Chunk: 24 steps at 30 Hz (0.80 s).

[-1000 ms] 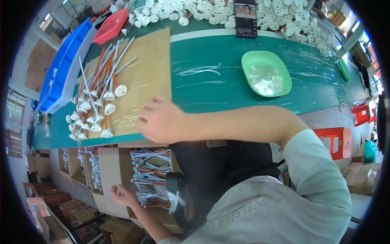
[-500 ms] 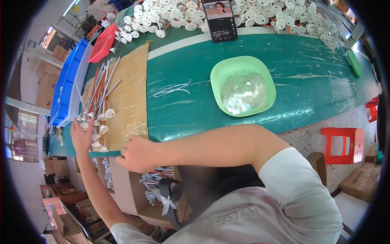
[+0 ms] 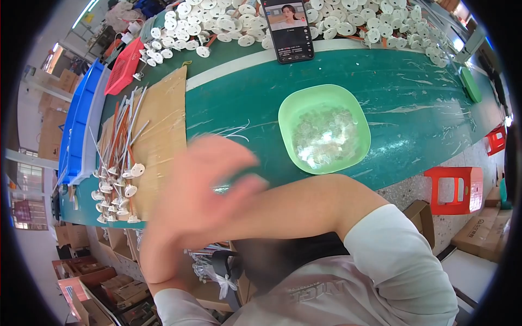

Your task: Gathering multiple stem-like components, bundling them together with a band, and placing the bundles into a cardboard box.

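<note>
My left hand (image 3: 209, 174) is raised over the table's near edge, smeared by motion. Its thumb and fingers curve with a gap between them, but whether they hold anything does not show. Behind it my right hand is hidden; only the right forearm (image 3: 304, 209) shows, reaching across from the right. To the left lies a bundle of orange and grey wires with white round caps (image 3: 130, 190) on a brown cardboard sheet (image 3: 157, 119). Some thin white strands (image 3: 239, 130) rest on the green table (image 3: 234, 103) beyond the left hand.
A light green bowl (image 3: 284, 122) with small clear pieces stands right of centre. A phone (image 3: 293, 49) leans against many white round-capped parts (image 3: 223, 24) at the back. Blue bin (image 3: 81, 125) and red basket (image 3: 122, 70) stand left. A red stool (image 3: 457, 190) is on the floor.
My left hand has left the white round caps and swung right, in front of my right hand. The view has shifted a little.
</note>
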### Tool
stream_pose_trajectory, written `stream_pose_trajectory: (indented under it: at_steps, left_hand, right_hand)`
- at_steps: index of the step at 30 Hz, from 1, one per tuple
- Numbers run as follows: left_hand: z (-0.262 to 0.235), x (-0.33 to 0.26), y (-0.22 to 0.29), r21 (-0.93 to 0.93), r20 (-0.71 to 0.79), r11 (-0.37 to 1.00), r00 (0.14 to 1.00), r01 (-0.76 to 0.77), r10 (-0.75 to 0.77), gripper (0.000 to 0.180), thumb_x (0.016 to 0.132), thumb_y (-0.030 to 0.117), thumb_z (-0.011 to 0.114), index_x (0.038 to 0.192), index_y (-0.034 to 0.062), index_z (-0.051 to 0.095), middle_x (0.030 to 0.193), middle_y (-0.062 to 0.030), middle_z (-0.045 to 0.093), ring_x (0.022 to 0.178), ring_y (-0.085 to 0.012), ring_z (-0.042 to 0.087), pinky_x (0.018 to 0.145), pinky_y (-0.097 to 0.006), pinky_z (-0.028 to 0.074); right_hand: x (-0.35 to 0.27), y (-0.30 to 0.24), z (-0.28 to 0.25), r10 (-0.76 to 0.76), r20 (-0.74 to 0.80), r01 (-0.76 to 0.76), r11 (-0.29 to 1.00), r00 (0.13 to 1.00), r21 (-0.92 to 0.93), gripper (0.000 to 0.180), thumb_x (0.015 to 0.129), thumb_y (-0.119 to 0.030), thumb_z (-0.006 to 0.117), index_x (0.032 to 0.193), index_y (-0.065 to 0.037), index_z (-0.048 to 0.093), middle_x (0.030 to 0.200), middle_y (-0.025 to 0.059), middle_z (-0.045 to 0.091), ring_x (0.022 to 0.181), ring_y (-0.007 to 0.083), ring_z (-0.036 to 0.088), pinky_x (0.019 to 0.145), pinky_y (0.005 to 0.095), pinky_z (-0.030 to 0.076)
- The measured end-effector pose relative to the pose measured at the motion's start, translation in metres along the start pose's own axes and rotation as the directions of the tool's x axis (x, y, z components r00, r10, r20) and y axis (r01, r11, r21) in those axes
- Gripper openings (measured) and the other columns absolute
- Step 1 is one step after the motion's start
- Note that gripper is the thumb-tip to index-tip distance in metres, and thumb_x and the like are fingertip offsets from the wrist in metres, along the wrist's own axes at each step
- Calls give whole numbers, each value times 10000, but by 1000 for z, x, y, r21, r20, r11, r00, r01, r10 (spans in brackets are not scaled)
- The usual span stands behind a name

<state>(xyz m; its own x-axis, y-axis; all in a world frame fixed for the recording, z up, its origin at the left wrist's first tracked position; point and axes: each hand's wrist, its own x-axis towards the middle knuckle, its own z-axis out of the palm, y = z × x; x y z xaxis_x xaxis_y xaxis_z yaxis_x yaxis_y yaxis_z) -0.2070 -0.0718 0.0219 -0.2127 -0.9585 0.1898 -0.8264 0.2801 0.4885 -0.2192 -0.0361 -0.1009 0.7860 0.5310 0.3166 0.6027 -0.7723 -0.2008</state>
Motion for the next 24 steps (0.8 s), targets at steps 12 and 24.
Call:
stream_pose_trajectory:
  at_steps: [12, 24]
  left_hand:
    - [54, 3, 25, -76, 65, 989, 990, -124, 129, 504, 727, 297, 783, 1087, -3, 597, 1016, -135, 600, 895, -330, 608, 781, -400, 511]
    - [19, 0, 13, -83, 117, 979, 974, -185, 194, 331, 720, 276, 780, 876, 23, 632, 878, -108, 634, 805, -315, 618, 723, -379, 495]
  right_hand:
    - [3, 5, 34, 45, -51, -45, 999, 998, 7, 206, 707, -226, 693, 899, -154, 715, 963, 33, 666, 986, 224, 607, 805, 432, 444]
    - [6, 5, 51, 63, -110, -63, 998, 992, 6, 164, 684, -233, 712, 830, -163, 741, 975, 21, 659, 999, 226, 597, 803, 425, 436]
